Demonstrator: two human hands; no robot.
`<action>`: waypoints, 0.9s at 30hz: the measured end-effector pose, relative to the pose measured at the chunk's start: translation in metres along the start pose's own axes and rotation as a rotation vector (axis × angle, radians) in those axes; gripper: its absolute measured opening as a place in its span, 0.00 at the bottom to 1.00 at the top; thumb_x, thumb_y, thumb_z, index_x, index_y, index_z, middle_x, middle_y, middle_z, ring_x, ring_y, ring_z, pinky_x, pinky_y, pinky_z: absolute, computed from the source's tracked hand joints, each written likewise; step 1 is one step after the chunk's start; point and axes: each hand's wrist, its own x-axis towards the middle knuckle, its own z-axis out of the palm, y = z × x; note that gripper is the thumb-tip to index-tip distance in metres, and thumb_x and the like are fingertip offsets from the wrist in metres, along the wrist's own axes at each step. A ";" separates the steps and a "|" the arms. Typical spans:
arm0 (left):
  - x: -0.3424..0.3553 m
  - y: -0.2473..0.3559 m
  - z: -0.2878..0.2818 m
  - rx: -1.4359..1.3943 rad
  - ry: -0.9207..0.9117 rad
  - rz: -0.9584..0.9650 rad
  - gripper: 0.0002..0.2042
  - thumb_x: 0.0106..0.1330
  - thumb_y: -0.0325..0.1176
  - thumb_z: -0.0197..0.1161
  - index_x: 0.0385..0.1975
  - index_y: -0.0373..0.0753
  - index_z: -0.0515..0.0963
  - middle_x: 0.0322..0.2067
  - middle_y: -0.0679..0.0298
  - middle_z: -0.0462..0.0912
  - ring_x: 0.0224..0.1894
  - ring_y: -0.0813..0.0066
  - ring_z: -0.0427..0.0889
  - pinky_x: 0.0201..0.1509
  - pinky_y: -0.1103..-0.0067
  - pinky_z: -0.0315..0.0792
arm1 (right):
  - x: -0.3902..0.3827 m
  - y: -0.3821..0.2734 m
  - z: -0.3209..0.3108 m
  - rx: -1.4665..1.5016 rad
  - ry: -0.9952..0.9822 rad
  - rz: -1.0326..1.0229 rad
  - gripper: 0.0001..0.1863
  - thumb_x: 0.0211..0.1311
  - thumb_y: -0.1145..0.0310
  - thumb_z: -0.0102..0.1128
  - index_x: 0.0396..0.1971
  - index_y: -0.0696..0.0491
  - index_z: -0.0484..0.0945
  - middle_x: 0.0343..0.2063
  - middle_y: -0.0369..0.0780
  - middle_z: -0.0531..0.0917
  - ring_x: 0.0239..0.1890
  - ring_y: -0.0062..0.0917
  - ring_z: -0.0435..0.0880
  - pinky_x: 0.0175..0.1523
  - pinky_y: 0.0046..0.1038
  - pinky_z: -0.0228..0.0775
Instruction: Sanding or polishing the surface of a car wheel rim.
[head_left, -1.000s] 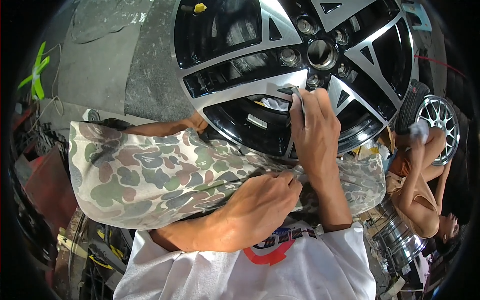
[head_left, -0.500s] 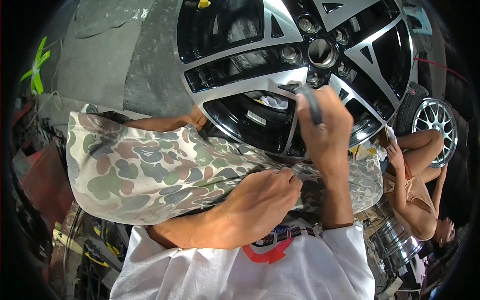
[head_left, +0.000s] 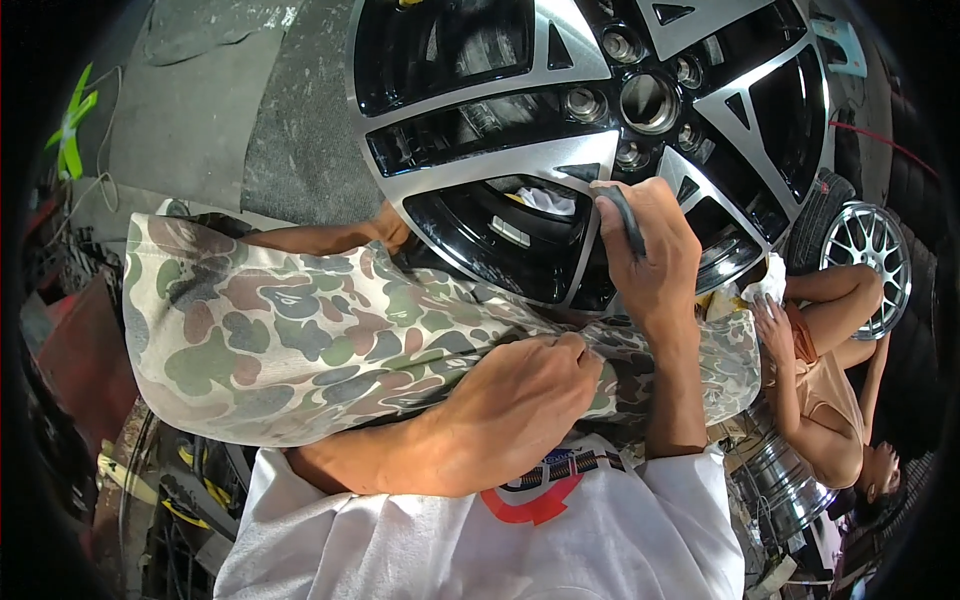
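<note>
Because the big wheel point(head_left: 592, 148) looks like it is made of metal, it is likely heavy and very stiff, and it should not bend when someone pushes on it. Its black paint point(head_left: 395, 85) is so shiny that it may be slippery, and it could get scratched, so a good place to hold the wheel would be the round outer edge point(head_left: 353, 75) or a wide silver spoke point(head_left: 470, 172). The small dark grey strip point(head_left: 625, 217) looks thin and a little curved. It is likely light and may bend a bit, so it seems best to pinch it by its flat sides. The right hand point(head_left: 655, 250) has its thumb and fingers closed on this strip, and the strip's top end is near the little three-sided hole point(head_left: 580, 172) in the spoke. I cannot tell if the strip touches the silver. The wheel is just past the right fingertips, in front of the spotted pants point(head_left: 300, 320). The left hand point(head_left: 535, 395) is curled up over the lap, with the wheel farther ahead. Its fingertips are hidden, so I cannot tell if they hold anything.
</note>
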 end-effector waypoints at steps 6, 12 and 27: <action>-0.001 0.000 0.003 0.067 -0.021 0.021 0.06 0.59 0.24 0.67 0.33 0.27 0.82 0.41 0.56 0.80 0.49 0.62 0.81 0.54 0.72 0.81 | 0.008 -0.003 0.006 -0.097 -0.061 -0.003 0.08 0.72 0.75 0.68 0.48 0.57 0.83 0.36 0.47 0.79 0.35 0.47 0.84 0.40 0.42 0.77; -0.002 0.000 0.004 -0.026 0.025 -0.010 0.10 0.60 0.23 0.66 0.38 0.25 0.80 0.40 0.52 0.79 0.47 0.57 0.84 0.52 0.68 0.81 | 0.005 0.001 0.010 -0.168 -0.061 -0.014 0.11 0.71 0.75 0.68 0.51 0.56 0.81 0.36 0.47 0.78 0.35 0.47 0.85 0.40 0.44 0.77; -0.006 0.000 0.004 -0.091 0.065 0.022 0.08 0.62 0.22 0.65 0.37 0.26 0.77 0.38 0.50 0.78 0.44 0.54 0.83 0.48 0.64 0.78 | 0.007 0.000 0.014 -0.170 -0.011 -0.055 0.11 0.69 0.76 0.68 0.48 0.56 0.83 0.38 0.46 0.79 0.37 0.48 0.86 0.42 0.46 0.78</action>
